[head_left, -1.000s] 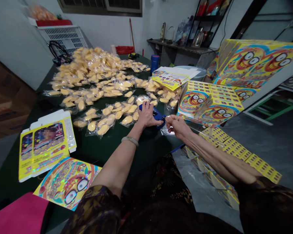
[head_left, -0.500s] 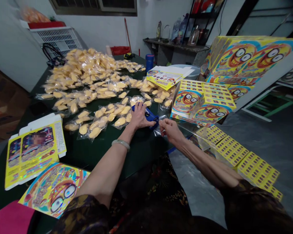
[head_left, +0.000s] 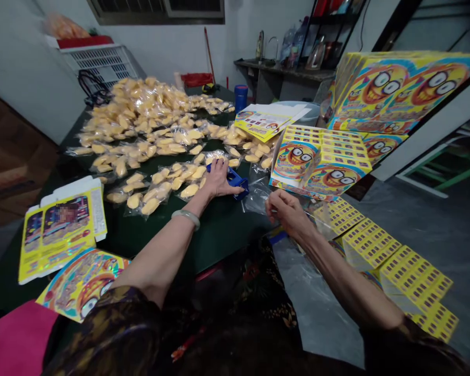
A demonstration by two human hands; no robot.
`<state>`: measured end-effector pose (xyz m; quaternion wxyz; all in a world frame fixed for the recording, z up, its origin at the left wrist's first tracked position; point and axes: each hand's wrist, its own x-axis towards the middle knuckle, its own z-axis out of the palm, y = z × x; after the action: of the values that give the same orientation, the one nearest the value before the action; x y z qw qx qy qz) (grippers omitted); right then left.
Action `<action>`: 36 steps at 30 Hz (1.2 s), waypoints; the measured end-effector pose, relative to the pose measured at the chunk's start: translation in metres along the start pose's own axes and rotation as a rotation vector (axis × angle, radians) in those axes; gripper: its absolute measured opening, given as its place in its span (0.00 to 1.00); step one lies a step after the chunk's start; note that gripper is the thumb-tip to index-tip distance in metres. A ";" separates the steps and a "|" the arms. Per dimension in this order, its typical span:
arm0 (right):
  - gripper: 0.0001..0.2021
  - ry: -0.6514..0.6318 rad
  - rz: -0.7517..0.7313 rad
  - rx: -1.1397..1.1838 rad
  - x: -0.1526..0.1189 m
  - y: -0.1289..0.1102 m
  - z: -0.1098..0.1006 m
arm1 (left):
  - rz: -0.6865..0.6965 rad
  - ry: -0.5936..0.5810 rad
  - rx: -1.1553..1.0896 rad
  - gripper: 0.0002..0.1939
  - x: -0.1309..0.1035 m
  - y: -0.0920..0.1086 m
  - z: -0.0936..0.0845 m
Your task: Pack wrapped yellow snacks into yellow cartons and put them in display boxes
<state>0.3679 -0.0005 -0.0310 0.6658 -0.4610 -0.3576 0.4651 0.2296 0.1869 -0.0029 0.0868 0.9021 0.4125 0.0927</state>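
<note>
My left hand (head_left: 218, 180), with a pale bangle at the wrist, grips a blue tape dispenser (head_left: 238, 184) on the dark green table. Clear plastic film (head_left: 257, 197) lies between the dispenser and my right hand (head_left: 284, 209). The right fingers are curled and pressed together near the table's edge. Whatever they pinch is too thin and clear to make out. Just left of the dispenser lie clear packets of yellow oval pieces (head_left: 151, 198). A display box (head_left: 297, 164) printed with cartoon faces in glasses stands beyond my right hand.
A large heap of similar packets (head_left: 141, 104) covers the back of the table. Flat printed cartons (head_left: 62, 224) lie at left. Stacked display boxes (head_left: 399, 94) rise at right, above rows of small yellow boxes (head_left: 372, 237). A blue canister (head_left: 241, 97) stands behind.
My right hand has shifted right and slightly down, away from the dispenser. My left hand stays on the dispenser. The view has tilted slightly.
</note>
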 end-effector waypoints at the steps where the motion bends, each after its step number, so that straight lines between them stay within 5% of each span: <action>1: 0.19 -0.048 -0.034 0.019 -0.001 -0.004 0.004 | 0.001 -0.012 0.003 0.60 -0.001 0.001 -0.003; 4: 0.18 -0.141 -0.126 0.014 -0.009 -0.012 0.016 | 0.014 0.028 0.001 0.62 -0.011 0.005 -0.015; 6: 0.16 -0.196 -0.161 -0.012 -0.015 -0.015 0.022 | 0.035 0.082 -0.146 0.53 -0.026 0.011 -0.023; 9: 0.13 -0.284 -0.166 -0.051 -0.022 -0.019 0.031 | 0.053 0.045 -0.705 0.32 -0.065 0.021 -0.034; 11: 0.13 -0.338 -0.162 -0.092 -0.024 -0.020 0.041 | 0.048 -0.047 -1.053 0.28 -0.099 0.026 -0.040; 14: 0.12 -0.447 -0.175 -0.175 -0.027 -0.021 0.060 | 0.042 -0.065 -1.294 0.25 -0.146 0.028 -0.051; 19: 0.10 -0.576 -0.178 -0.198 -0.031 -0.017 0.099 | -0.036 0.151 -1.301 0.17 -0.200 0.020 -0.068; 25: 0.12 -0.680 -0.196 -0.284 -0.039 -0.016 0.141 | -0.167 0.369 -1.208 0.14 -0.235 0.005 -0.077; 36: 0.13 -0.857 -0.162 -0.345 -0.053 -0.016 0.182 | -0.197 0.436 -1.236 0.14 -0.271 -0.020 -0.078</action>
<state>0.1911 -0.0022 0.0398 0.4059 -0.3017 -0.7073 0.4939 0.0221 -0.0004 0.0424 0.5111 0.6048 0.3719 0.4844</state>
